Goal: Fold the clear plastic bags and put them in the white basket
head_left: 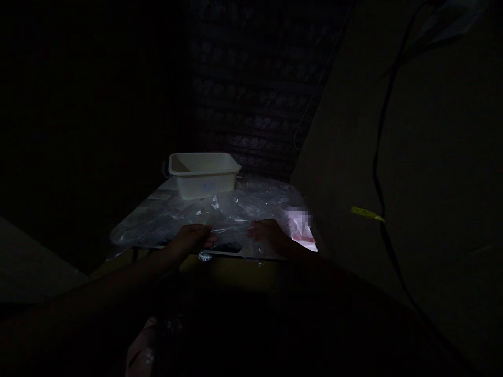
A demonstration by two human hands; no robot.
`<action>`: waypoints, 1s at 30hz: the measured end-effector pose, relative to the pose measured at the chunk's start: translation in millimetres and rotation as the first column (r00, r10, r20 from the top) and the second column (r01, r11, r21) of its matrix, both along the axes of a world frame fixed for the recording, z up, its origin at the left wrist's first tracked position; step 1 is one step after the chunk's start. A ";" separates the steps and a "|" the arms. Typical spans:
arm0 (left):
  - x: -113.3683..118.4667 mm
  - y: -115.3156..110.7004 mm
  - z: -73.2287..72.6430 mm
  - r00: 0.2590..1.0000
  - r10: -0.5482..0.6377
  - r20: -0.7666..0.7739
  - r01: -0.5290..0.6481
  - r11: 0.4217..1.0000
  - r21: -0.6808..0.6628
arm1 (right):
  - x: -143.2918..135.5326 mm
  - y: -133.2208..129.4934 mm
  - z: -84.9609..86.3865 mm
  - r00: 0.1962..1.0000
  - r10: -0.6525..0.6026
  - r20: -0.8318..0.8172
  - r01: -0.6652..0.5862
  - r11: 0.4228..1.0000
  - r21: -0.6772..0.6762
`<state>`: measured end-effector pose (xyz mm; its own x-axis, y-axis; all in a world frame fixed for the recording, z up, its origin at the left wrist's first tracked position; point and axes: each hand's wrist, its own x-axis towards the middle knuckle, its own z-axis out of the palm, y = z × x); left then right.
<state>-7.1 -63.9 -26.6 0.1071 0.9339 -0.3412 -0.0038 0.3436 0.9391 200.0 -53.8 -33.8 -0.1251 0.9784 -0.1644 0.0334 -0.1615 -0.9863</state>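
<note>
The thing at our fingers is a thin, clear plastic film (243, 207), wrinkled and loose, with bright glints along its folds and a greyish, see-through look in the dim light. It spreads beneath and beyond both sets of fingers, reaching well out past the left ones, and a pale, straight crease runs between our two hands. Our left fingers (210, 238) are partly curled at the near part of the film, pointing towards the right hand; our right fingers (255, 230) are bent and slightly parted, with the film against them. It is too dark for us to tell whether either set is closed tightly on it. The worktop (220, 253) lies under the film, its near edge just below our fingers. Beyond the left fingers we have a pale, open tub (206, 186), upright, with faint blue marks on its front. Just beside our right hand, on its outer side, lies a white and pinkish sheet (302, 233), partly blurred. Farther right of those fingers, a yellow tag (367, 213) is attached to a dark cable (377, 183).
</note>
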 end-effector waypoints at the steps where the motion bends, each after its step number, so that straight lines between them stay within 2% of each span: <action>1: 0.3 -0.4 0.4 1.000 0.015 0.009 -0.015 1.000 -0.010 | -0.2 -0.1 0.3 1.000 -0.006 0.030 0.006 1.000 0.007; 6: -0.2 -2.3 1.3 0.999 0.024 0.023 -0.023 1.000 -0.020 | 1.0 -5.1 10.1 0.961 -0.098 0.259 0.078 0.993 0.088; 9: -0.8 -2.3 -0.3 1.000 0.014 0.002 -0.014 1.000 -0.004 | 3.0 -7.2 13.7 0.942 -0.099 0.321 0.095 0.995 0.029; 12: 0.3 -2.8 -1.2 0.999 0.037 0.002 -0.037 0.999 -0.002 | 4.1 -7.6 11.8 0.964 0.015 0.266 0.028 0.987 -0.156; 14: 1.6 -3.5 -0.8 0.999 0.043 0.007 -0.043 0.999 -0.001 | 3.5 -8.2 9.4 0.984 0.095 0.152 -0.049 0.958 -0.282; 16: 2.7 -3.9 -0.3 0.999 0.039 0.006 -0.040 0.999 0.009 | 2.2 -9.1 7.4 0.992 0.127 0.023 -0.111 0.933 -0.342; 18: 2.9 -3.4 -0.6 0.999 0.049 0.004 -0.049 0.999 0.013 | 1.2 -9.9 5.9 0.993 0.106 -0.051 -0.117 0.938 -0.326; 20: 2.3 -2.4 -1.9 0.997 0.072 -0.010 -0.072 0.997 0.015 | 0.9 -10.1 4.2 0.997 0.067 -0.049 -0.079 0.952 -0.295; 23: 0.9 -1.2 -4.3 0.994 0.096 -0.046 -0.095 0.995 0.024 | 1.7 -9.2 0.9 0.999 0.036 0.027 -0.028 0.971 -0.238; 30: 3.8 -3.3 -2.8 0.988 0.142 -0.053 -0.138 0.987 0.082 | 2.3 -8.1 -2.5 0.983 0.028 0.180 -0.004 0.991 -0.132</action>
